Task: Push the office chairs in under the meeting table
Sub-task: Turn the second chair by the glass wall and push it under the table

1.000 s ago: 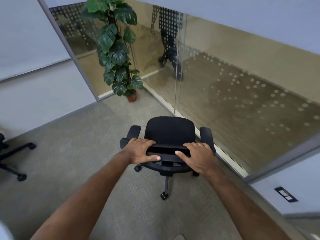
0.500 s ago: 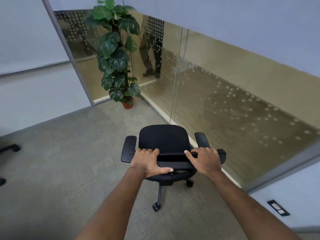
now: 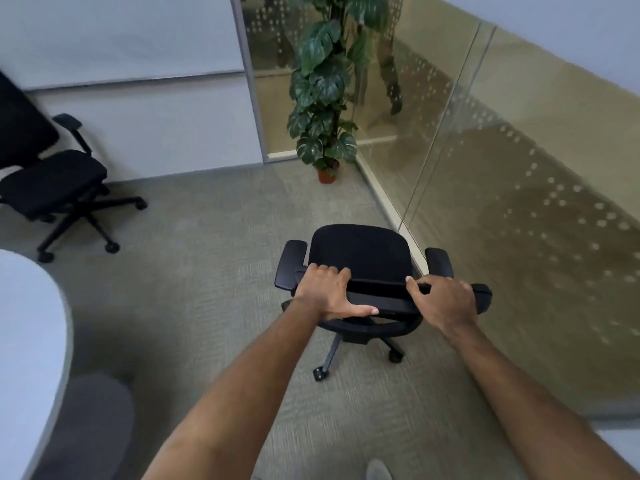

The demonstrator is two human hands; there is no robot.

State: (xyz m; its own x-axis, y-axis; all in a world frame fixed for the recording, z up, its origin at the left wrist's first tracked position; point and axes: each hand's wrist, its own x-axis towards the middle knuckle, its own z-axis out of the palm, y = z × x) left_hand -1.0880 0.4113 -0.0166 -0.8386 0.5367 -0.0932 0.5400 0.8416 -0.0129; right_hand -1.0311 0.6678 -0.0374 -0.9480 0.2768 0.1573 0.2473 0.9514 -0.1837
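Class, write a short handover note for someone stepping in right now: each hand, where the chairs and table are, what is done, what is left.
Left hand and right hand: both grip the backrest top of the near chair, which stands on carpet by the glass wall.
Meeting table: far left edge of view.
Second chair: stands apart by the far wall.
Done: no chair is under the table.
Left: push both in.

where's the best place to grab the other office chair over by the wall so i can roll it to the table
Grip the top edge of the second office chair's backrest, coming from behind it. That edge is high and wide enough for both hands, and the chair rolls on casters.
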